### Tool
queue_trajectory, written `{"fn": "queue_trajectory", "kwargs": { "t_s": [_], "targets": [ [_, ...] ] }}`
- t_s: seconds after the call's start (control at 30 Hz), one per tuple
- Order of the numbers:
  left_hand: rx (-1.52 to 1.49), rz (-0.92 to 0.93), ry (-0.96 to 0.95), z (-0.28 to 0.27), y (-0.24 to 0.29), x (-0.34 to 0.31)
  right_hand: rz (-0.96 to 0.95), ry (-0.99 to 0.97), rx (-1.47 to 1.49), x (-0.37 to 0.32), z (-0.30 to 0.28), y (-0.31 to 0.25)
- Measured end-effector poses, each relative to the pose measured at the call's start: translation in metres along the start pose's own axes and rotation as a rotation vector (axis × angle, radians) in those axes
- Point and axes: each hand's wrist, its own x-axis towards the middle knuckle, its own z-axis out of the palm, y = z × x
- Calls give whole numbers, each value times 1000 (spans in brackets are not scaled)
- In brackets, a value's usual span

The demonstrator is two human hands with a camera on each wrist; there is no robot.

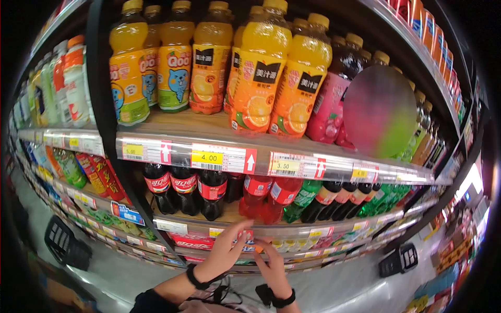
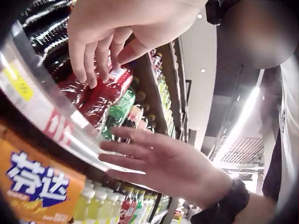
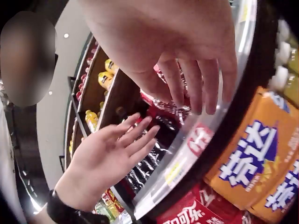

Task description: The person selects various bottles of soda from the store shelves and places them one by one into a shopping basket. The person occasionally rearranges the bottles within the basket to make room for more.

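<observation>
Both hands hold nothing and are raised before the shelves. In the head view the left hand (image 1: 228, 250) has its fingers stretched toward the shelf edge below the red-drink bottles (image 1: 283, 194). Just right of it is the right hand (image 1: 272, 267), fingers loosely bent; whether the fingertips touch cannot be told. The left wrist view shows the left hand (image 2: 133, 23) with fingers hanging down in front of a red bottle (image 2: 105, 95), the right hand (image 2: 163, 161) below, fingers spread. Orange boxes (image 3: 254, 154) lie beyond the right hand (image 3: 173, 37) in the right wrist view.
Orange juice bottles (image 1: 258, 78) stand on the upper shelf, above a price rail (image 1: 261, 159). Dark cola bottles (image 1: 183, 189) stand on the shelf below. Black baskets sit on the floor at left (image 1: 65, 242) and right (image 1: 398, 261).
</observation>
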Motion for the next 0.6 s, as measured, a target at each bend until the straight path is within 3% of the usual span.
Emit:
{"fn": "queue_trajectory", "kwargs": {
  "t_s": [0.07, 0.2, 0.3, 0.37, 0.5, 0.6],
  "targets": [
    [-2, -117, 30, -6, 8, -34, 143, 15, -54, -33, -11, 24],
    [-1, -258, 15, -27, -35, -103, 454, 155, 361, -112, 2, 126],
    [-71, -381, 82, -62, -37, -146, 309, -19, -99, -158, 6, 150],
    [-192, -414, 157, -90, -56, -182, 341, -165, -35, -171, 19, 151],
    [-36, -526, 312, -159, -69, -246, 447, -303, -174, -162, 81, 129],
    [-43, -520, 423, -210, -50, -286, 258, -307, 103, -148, 143, 89]
  ]
}}
